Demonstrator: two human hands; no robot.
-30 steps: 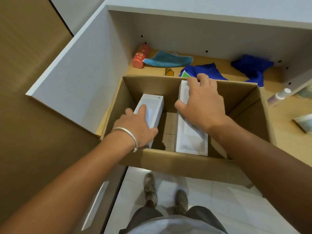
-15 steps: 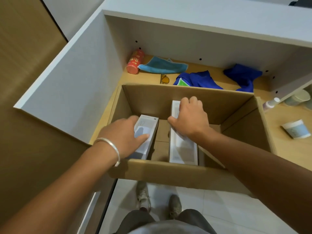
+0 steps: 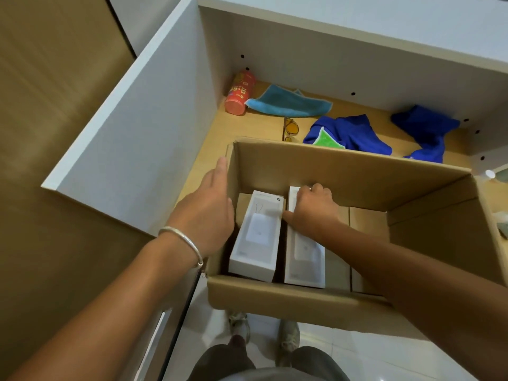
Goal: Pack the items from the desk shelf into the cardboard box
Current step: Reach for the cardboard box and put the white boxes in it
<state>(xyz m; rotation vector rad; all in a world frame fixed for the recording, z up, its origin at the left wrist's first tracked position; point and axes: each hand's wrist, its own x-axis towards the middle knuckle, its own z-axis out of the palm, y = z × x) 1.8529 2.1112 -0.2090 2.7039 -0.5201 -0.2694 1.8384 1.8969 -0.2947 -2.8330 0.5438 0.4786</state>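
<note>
Shelf [image 3: 357,45], white, open at front, w/ a wood floor. Cardboard box [image 3: 343,166] sits in front of it on the desk, open top, near edge hanging over the floor tiles. Two white boxes already inside, flat on the bottom at the left end, side by side, long axes running front-to-back: left white box [image 3: 257,237] and right white box [image 3: 302,259]. Right half of the cardboard box is bare.

Still on the shelf, behind the far wall of the cardboard box: light blue cloth [image 3: 288,105], two dark blue cloths, one mid [image 3: 354,133] and one at right [image 3: 428,130], red can [image 3: 240,93] lying in the back left corner, yellow glasses [image 3: 290,129] just behind the box wall.

Left hand [image 3: 209,213] is outside the box's left wall, fingers straight, holding nothing, fingertip pointing toward the shelf. Right hand [image 3: 313,210] is down inside, fingers curled onto the far end of the right white box, thumb in the gap between the two; pressing or gripping, prob. just nudging it.

Key relation: red can & light blue cloth lie straight ahead of the left hand, which is nearer & free. Can's long axis runs roughly front-to-back, so reach along it.
</note>
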